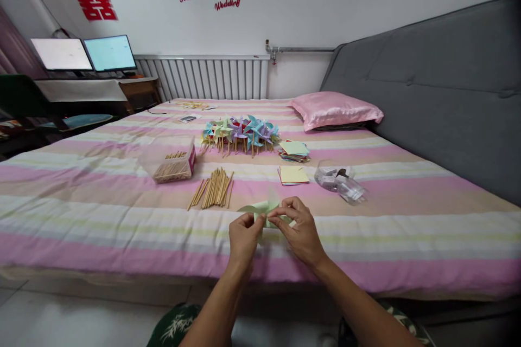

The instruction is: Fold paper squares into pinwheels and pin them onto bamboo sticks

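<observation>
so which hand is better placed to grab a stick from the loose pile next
Left, probably. The left hand sits nearer the loose sticks, which lie up and to its left; the right hand pinches the green paper farther away.

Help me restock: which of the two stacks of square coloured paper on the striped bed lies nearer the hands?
The yellow-topped paper stack, just beyond the right hand. The other, green-topped stack lies farther back, beside the finished paper pinwheels.

Lighting: soft, even, indoor; source perhaps overhead. Shadows faint. Two monitors glare white. Edges bowed, corners darkened; slight softness.
</observation>
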